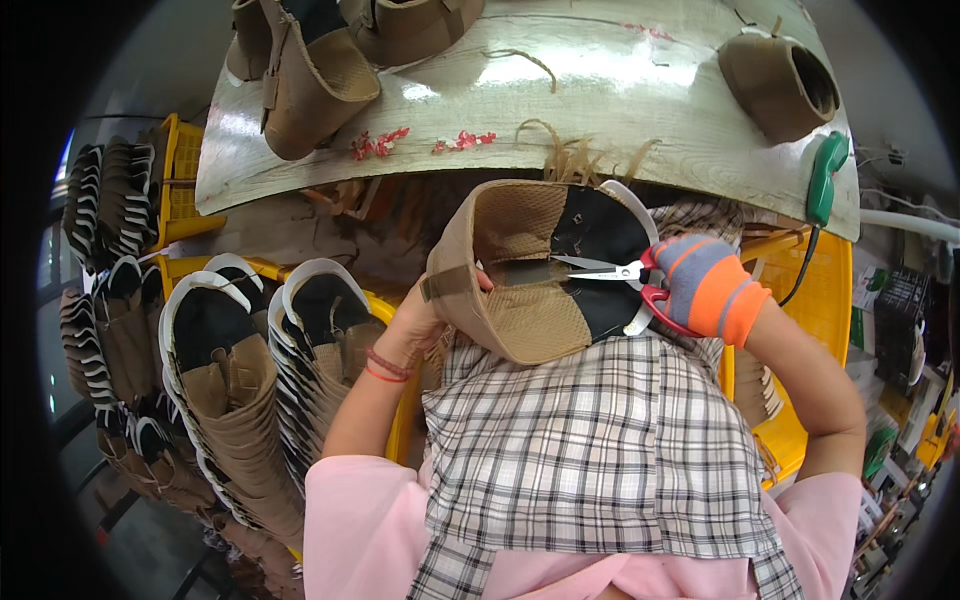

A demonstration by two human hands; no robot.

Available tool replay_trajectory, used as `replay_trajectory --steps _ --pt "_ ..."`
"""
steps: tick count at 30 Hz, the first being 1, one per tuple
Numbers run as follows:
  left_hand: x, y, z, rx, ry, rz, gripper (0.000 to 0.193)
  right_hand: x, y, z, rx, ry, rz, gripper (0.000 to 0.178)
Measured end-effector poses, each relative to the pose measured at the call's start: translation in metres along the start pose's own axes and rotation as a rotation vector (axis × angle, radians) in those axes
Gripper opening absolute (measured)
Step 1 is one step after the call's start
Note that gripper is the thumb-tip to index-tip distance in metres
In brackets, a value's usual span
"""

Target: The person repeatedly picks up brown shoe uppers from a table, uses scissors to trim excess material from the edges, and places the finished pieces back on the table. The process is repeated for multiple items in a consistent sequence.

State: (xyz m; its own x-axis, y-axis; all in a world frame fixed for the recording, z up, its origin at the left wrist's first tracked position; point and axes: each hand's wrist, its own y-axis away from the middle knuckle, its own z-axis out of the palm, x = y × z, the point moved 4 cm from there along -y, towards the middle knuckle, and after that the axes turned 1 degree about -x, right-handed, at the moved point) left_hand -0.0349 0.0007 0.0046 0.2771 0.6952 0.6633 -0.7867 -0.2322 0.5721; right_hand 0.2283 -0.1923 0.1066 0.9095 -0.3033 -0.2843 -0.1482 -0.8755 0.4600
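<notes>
In front of my checked apron I hold a brown shoe upper [535,320] with a textured tan lining, a black inner sole and a white edge. My left hand [418,318] is closed on its left side, some fingers hidden behind it and the tips curled over the rim. An orange and grey glove covers my right hand [708,288], which is closed round the red handles of a pair of scissors [622,272]. Their blades point left, slightly apart, over the black sole inside the upper. Whether they touch a thread there I cannot tell.
The pale worktable [440,110] carries more brown uppers [325,90] at left and one upper [775,85] at right. A green corded tool [826,178] lies at its right edge. Stacked uppers [230,390] fill the left, by yellow crates [180,190]. Another yellow crate [835,290] stands right.
</notes>
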Motion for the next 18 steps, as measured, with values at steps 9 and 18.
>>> replay_trajectory --steps 9,18 --pt "-0.010 -0.048 -0.004 0.224 0.043 0.399 0.035 0.039 -0.011 0.015 -0.845 -0.814 -0.005 0.075" --pt "-0.001 -0.051 0.000 0.134 0.233 0.340 0.035 0.048 -0.026 0.019 -0.856 -0.778 0.014 0.070"
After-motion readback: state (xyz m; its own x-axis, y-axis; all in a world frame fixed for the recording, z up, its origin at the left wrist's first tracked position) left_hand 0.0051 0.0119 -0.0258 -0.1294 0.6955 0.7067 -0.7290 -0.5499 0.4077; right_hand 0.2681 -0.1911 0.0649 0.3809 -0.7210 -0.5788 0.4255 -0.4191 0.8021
